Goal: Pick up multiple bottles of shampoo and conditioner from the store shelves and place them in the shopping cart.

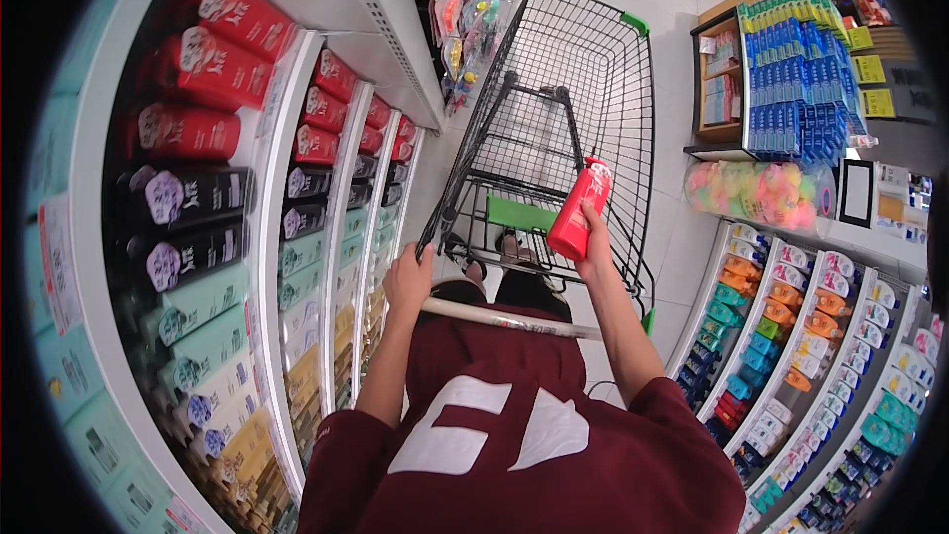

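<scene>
My right hand (593, 241) is closed around a red plastic bottle (578, 219), held tilted over the near end of a wire shopping cart (556, 133). My left hand (408, 278) grips the dark side frame of the cart near the left end of its pale handle bar (511, 317). A green panel (521, 213) sits on the cart's near end, just left of the red bottle. The wire basket shows nothing in it.
Shelves at the left hold red bottles (222, 63), black bottles (196, 193) and pale green ones (204, 315). Hanging toys (474, 0) are at the top. On the right stand stacked blue boxes (793, 81), a bag of colourful balls (756, 193) and shelves of small bottles (823, 322).
</scene>
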Tool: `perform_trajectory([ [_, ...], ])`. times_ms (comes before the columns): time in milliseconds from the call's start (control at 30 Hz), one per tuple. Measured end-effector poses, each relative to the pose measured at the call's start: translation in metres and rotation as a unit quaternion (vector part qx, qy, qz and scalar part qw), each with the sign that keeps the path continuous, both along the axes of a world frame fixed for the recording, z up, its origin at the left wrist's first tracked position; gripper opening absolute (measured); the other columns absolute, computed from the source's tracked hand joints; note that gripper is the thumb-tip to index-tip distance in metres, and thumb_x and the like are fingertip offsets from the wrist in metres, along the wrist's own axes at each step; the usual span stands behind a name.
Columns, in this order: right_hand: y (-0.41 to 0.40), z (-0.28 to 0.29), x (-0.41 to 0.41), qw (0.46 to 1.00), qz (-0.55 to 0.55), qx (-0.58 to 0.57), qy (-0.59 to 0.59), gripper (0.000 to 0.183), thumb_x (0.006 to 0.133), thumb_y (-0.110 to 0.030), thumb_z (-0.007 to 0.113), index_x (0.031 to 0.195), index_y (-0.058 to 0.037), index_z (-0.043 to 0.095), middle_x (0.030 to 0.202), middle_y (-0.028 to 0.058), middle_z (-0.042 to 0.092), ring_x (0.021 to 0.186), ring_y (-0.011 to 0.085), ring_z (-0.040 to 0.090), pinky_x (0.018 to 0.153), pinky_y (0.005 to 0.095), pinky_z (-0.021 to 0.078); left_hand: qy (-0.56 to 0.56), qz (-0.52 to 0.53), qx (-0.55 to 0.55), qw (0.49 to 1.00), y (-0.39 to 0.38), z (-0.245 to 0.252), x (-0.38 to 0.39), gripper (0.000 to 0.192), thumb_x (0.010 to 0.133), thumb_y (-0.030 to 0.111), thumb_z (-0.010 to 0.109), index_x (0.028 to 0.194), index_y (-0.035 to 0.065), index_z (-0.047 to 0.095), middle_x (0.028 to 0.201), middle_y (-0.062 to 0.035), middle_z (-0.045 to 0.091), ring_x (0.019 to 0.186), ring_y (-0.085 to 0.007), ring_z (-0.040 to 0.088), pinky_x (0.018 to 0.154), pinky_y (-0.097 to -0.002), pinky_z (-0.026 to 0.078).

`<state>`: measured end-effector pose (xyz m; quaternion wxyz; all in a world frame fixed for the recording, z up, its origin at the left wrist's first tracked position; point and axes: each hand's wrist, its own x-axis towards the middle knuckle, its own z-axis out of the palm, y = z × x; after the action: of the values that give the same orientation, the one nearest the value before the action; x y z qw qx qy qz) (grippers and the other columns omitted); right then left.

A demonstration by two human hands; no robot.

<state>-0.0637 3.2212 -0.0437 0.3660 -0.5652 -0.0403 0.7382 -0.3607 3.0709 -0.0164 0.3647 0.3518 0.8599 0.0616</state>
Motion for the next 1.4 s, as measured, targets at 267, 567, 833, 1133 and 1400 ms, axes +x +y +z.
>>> perform_trajectory([
  [267,0.073,-0.152,-0.007,0.969,0.189,0.047,-0.152,0.033,0.087,-0.013,0.077,0.113,-0.0001,0.061,0.099,0.0095,0.072,0.083,0.0191,0.071,0.076,0.0344,0.0577,0.014,-0.021,0.031,0.999,-0.007,-0.004,0.024,0.041,0.102,0.041,0.052,0.101,0.0032,0.067,0.079,-0.0226,0.069,0.081,-0.047,0.066,0.072,-0.0546,0.05],
  [567,0.107,-0.29,-0.061,0.953,0.241,0.012,-0.185,0.033,0.083,-0.002,0.078,0.11,-0.0006,0.06,0.1,0.0106,0.071,0.088,0.0217,0.07,0.078,0.0381,0.058,-0.01,0.025,-0.05,0.998,-0.02,-0.011,0.027,0.043,0.101,0.039,0.054,0.109,-0.0007,0.069,0.086,-0.0259,0.069,0.085,-0.0474,0.065,0.076,-0.0519,0.05],
  [833,0.111,-0.362,-0.107,0.952,0.251,0.0,-0.176,0.044,0.081,-0.001,0.08,0.119,-0.0002,0.058,0.104,0.0133,0.07,0.083,0.0211,0.07,0.076,0.0387,0.0591,-0.034,0.058,-0.039,0.997,-0.001,-0.001,0.033,0.032,0.099,0.028,0.06,0.107,-0.002,0.068,0.078,-0.0223,0.068,0.07,-0.0399,0.066,0.064,-0.0426,0.05],
  [1133,0.105,-0.428,-0.12,0.92,0.271,0.074,-0.274,0.045,0.08,0.001,0.079,0.12,0.0022,0.059,0.1,0.0147,0.073,0.072,0.0226,0.073,0.061,0.0323,0.0594,-0.076,0.106,-0.087,0.988,-0.002,0.0,0.03,0.028,0.098,0.021,0.062,0.111,-0.0031,0.068,0.079,-0.0186,0.069,0.069,-0.0322,0.068,0.065,-0.0367,0.052],
  [1400,0.1,-0.389,-0.148,0.937,0.259,0.042,-0.229,0.048,0.082,-0.002,0.079,0.123,0.0035,0.056,0.107,0.016,0.071,0.081,0.0251,0.075,0.069,0.0344,0.0633,-0.065,0.116,-0.112,0.985,-0.008,0.006,0.026,0.028,0.098,0.019,0.062,0.114,-0.0029,0.068,0.084,-0.0191,0.071,0.072,-0.0299,0.07,0.069,-0.0364,0.053],
])
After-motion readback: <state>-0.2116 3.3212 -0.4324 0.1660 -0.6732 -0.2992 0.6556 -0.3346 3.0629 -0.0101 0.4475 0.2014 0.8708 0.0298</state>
